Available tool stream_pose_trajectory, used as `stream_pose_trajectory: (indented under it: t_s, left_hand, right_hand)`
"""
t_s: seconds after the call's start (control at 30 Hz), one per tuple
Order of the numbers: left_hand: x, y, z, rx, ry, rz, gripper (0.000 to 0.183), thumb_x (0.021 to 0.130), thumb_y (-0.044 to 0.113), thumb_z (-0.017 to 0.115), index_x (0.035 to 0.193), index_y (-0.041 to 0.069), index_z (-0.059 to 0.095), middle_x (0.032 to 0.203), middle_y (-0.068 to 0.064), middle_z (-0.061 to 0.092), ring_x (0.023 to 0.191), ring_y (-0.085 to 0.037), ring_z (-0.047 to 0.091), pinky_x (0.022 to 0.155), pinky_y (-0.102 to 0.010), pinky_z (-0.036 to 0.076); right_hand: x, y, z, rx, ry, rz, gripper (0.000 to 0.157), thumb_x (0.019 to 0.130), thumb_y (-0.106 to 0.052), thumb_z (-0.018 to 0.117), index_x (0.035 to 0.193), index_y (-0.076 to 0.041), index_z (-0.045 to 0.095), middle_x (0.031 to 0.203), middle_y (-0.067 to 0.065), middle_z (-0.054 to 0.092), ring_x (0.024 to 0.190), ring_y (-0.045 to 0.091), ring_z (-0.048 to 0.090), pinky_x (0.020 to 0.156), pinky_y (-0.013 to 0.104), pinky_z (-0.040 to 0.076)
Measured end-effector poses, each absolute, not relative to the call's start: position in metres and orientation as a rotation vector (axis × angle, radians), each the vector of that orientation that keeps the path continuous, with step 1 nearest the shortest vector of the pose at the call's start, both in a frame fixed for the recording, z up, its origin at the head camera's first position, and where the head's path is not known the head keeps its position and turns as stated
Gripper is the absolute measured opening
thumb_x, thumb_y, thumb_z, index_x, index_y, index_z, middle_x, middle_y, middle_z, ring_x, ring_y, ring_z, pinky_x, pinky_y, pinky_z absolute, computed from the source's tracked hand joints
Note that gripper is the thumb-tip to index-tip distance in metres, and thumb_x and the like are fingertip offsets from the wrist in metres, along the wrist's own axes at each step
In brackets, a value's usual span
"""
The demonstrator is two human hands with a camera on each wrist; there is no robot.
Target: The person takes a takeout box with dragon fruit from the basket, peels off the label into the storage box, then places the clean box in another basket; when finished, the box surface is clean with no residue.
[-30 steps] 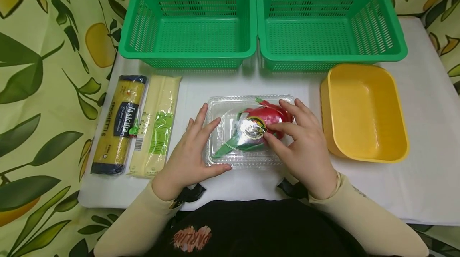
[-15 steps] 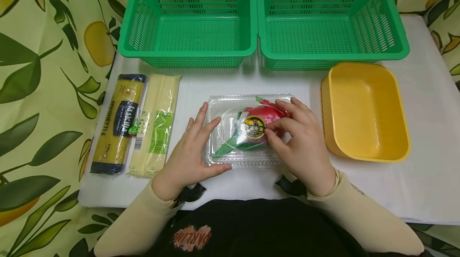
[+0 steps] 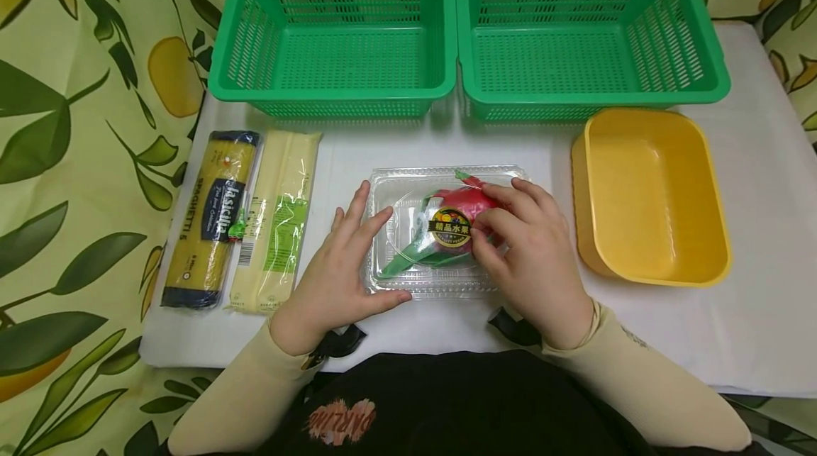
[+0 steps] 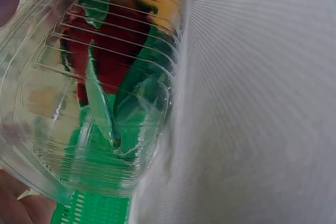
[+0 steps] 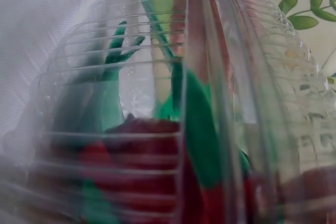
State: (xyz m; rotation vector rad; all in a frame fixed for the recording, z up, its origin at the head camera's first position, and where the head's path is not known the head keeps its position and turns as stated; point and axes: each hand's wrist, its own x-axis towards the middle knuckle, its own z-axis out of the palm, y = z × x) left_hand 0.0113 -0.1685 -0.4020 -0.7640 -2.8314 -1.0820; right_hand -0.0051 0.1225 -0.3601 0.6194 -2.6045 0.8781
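Note:
A clear plastic clamshell box (image 3: 396, 193) lies on the white table with a red and green dragon fruit (image 3: 462, 202) inside. On its lid is a round black and gold sticker (image 3: 449, 228) with colourful fruit and Chinese characters. My left hand (image 3: 335, 271) steadies the box's left side, fingers and thumb spread along it. My right hand (image 3: 536, 250) has thumb and index finger together at the sticker's right edge, pinching it, while its other fingers lie over the right part of the lid. Ridged box walls (image 4: 157, 77) fill much of the left wrist view.
Two green baskets (image 3: 332, 96) (image 3: 593, 98) stand side by side at the back. A yellow tub (image 3: 651, 193) is to the right of the box. At left lie a spaghetti pack (image 3: 210, 222) and a pale yellow noodle pack (image 3: 274, 222). The white tabletop (image 3: 759, 229) extends to the right.
My right hand has shifted slightly, its upper fingers drawing in closer to the thumb. Glare has left the sticker, so its print now shows. The left hand and the box stay put.

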Motion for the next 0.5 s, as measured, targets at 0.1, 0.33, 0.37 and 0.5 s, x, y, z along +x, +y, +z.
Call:
stream_pose_trajectory:
  t_s: [0.1, 0.33, 0.37, 0.5]
  left_hand:
    - [0.0113, -0.1685, -0.4016, -0.763, -2.831, -1.074, 0.117, 0.073, 0.056, 0.097, 0.166, 0.008, 0.045, 0.186, -0.017, 0.009, 0.166, -0.046, 0.032, 0.130, -0.075, 0.021]
    - [0.0111, -0.1683, -0.4019, -0.763, -2.844, -1.056, 0.117, 0.073, 0.056, 0.097, 0.167, 0.009, 0.045, 0.186, -0.017, 0.008, 0.167, -0.045, 0.029, 0.130, -0.076, 0.021]
    - [0.0113, -0.1682, -0.4015, -0.764, -2.845, -1.057, 0.117, 0.073, 0.057, 0.096, 0.167, 0.010, 0.045, 0.186, -0.017, 0.009, 0.167, -0.045, 0.029, 0.130, -0.076, 0.021]
    - [0.0112, -0.1677, -0.4010, -0.764, -2.847, -1.049, 0.117, 0.073, 0.057, 0.097, 0.166, 0.009, 0.046, 0.186, -0.017, 0.009, 0.167, -0.044, 0.029, 0.129, -0.077, 0.022]
  right_hand:
    - [-0.0041, 0.1224, -0.3608, 0.622, -2.612, 0.866, 0.004, 0.091, -0.002, 0.077, 0.088, -0.005, 0.077, 0.136, 0.024, 0.074, 0.138, 0.054, 0.057, 0.123, 0.066, 0.038]
    - [-0.0024, 0.1254, -0.3621, 0.643, -2.626, 0.854, 0.005, 0.090, -0.002, 0.079, 0.092, -0.007, 0.078, 0.141, 0.023, 0.071, 0.140, 0.053, 0.054, 0.113, 0.074, 0.040]
    - [-0.0024, 0.1261, -0.3622, 0.651, -2.624, 0.856, 0.006, 0.090, -0.002, 0.079, 0.092, -0.007, 0.078, 0.141, 0.023, 0.071, 0.141, 0.053, 0.054, 0.112, 0.074, 0.040]
    - [-0.0025, 0.1287, -0.3634, 0.681, -2.610, 0.874, 0.006, 0.091, -0.002, 0.078, 0.094, -0.007, 0.078, 0.142, 0.022, 0.071, 0.141, 0.051, 0.054, 0.112, 0.072, 0.039]
